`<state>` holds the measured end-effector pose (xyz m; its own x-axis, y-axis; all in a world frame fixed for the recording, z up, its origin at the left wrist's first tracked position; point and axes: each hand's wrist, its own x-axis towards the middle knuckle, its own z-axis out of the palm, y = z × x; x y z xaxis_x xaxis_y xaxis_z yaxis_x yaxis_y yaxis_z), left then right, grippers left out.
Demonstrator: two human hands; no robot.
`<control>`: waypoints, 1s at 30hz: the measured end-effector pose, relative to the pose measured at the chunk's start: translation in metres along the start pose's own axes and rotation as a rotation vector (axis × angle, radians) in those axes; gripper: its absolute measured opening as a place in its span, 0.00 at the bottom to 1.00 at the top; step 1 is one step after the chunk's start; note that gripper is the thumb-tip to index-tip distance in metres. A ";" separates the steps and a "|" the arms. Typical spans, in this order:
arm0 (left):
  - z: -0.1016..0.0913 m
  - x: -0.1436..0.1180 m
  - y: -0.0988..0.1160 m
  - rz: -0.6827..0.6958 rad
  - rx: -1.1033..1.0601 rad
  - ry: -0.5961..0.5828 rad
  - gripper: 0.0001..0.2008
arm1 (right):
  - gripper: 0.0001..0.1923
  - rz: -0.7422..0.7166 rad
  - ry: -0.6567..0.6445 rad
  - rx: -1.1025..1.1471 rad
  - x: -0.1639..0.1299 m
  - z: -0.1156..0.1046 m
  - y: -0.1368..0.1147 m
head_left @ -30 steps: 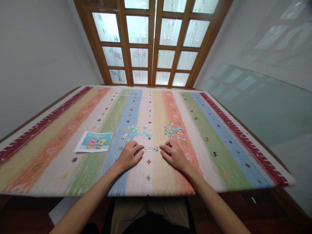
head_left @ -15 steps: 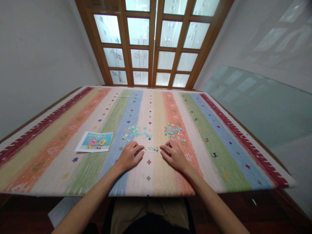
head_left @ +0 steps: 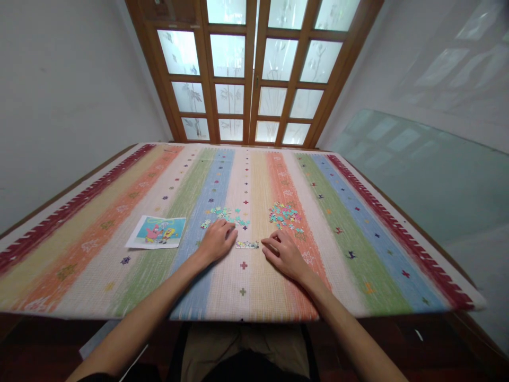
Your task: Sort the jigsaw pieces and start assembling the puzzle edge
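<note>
A short strip of joined jigsaw pieces (head_left: 247,245) lies on the striped cloth in front of me. My right hand (head_left: 284,254) rests at the strip's right end, thumb and index finger slightly apart with no piece visible between them. Up and left of the strip is my left hand (head_left: 218,240), its fingers bent and the thumb a little apart, just below a loose pile of mostly turquoise jigsaw pieces (head_left: 226,213). No piece shows in it. A second pile of jigsaw pieces (head_left: 284,213), turquoise with some pink and yellow, lies beyond my right hand.
To the left lies a creased picture sheet (head_left: 159,232) with cartoon figures on it. The striped tablecloth (head_left: 358,254) covers the table. Behind the table stand wooden doors with frosted panes (head_left: 230,98), and a glass panel (head_left: 421,170) leans at the right wall.
My left hand has left the strip's left end and moved up toward the left pile. My right hand stays by the strip. The view has shifted slightly.
</note>
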<state>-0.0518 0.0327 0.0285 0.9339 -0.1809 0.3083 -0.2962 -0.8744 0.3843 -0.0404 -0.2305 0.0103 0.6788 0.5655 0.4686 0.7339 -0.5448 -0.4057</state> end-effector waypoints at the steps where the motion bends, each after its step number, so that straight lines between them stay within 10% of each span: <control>1: 0.002 0.003 0.000 -0.010 0.015 0.004 0.11 | 0.08 0.002 0.000 -0.002 0.000 0.000 0.000; 30: -0.015 -0.012 -0.030 -0.038 -0.020 0.042 0.08 | 0.08 0.006 0.003 0.001 0.000 0.001 0.001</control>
<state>-0.0568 0.0678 0.0259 0.9355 -0.1286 0.3291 -0.2652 -0.8711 0.4133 -0.0401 -0.2305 0.0093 0.6827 0.5603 0.4690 0.7301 -0.5472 -0.4092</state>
